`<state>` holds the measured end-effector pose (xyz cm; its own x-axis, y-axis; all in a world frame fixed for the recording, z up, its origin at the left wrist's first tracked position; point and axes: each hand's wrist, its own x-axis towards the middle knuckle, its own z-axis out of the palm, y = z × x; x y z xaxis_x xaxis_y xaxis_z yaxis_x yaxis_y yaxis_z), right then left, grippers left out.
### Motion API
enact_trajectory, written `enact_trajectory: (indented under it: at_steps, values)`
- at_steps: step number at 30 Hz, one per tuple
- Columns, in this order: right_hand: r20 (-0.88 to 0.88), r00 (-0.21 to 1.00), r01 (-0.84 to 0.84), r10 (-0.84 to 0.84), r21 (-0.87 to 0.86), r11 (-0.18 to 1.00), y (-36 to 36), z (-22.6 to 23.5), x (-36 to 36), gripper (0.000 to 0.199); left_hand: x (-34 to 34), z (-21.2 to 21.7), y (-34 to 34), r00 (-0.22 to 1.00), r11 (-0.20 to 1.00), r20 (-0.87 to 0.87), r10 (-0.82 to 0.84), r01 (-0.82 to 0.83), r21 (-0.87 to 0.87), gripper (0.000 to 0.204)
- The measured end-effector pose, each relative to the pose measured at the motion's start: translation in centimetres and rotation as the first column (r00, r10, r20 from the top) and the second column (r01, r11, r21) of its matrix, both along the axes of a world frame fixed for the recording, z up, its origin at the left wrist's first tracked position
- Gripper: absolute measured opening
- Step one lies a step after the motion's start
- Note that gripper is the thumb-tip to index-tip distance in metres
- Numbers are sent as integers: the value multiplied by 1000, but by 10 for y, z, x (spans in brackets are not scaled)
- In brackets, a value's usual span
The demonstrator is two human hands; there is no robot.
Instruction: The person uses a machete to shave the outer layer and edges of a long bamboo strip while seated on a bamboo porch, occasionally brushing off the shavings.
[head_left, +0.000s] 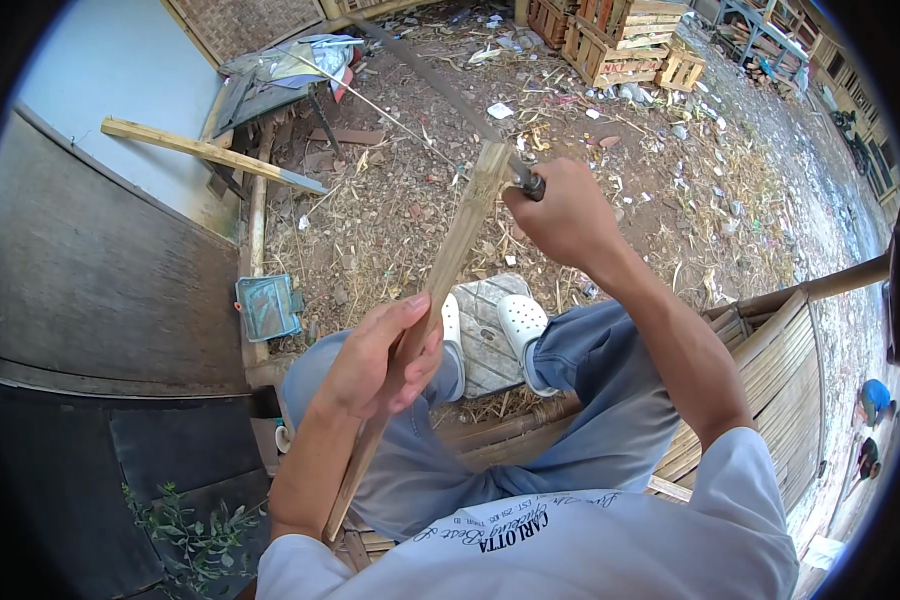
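My left hand (pixel 370 355) is wrapped round a long piece of split bamboo or wood (pixel 460 230), which slants from beside my left forearm up and away to the right. In my closed right hand (pixel 567 212) is the dark handle of a machete (pixel 438 84). Its long, narrow blade points far and to the left, crossing at the far end of the piece. Whether the edge touches the wood or only passes beside it, I cannot tell. The piece runs above my left thigh, its near end low by my left elbow.
Bamboo slats (pixel 770 375) form the seat under me. My white clogs (pixel 523 322) rest on a worn slab (pixel 488 355). Left are a blue plastic basket (pixel 268 308), a propped beam (pixel 210 153) and a cluttered table (pixel 260 95). Wooden crates (pixel 610 50) stand far off on littered ground.
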<state>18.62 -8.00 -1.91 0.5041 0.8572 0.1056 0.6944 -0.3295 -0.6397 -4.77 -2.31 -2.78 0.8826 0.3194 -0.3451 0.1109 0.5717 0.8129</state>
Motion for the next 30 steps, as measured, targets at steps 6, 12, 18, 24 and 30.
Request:
enact_trajectory:
  at_steps: [6,12,18,24,30]
  values:
    - [-126,989,-63,82,150,987,-11,5,1,24,5,1,-6,984,957,-99,147,-117,266,46]
    - [88,936,-347,340,93,933,-13,-2,-27,18,3,-5,-6,959,870,-183,215,-102,483,49]
    - [212,915,-352,342,9,936,-2,-18,-22,19,-1,-18,-13,939,579,-113,326,-103,809,55]
    - [56,985,168,-165,-56,984,25,-4,87,32,-5,-38,-13,873,655,-160,460,-212,726,51]
    - [84,945,-310,317,-79,947,-9,4,-25,21,-9,-30,-8,898,717,-197,394,-166,677,51]
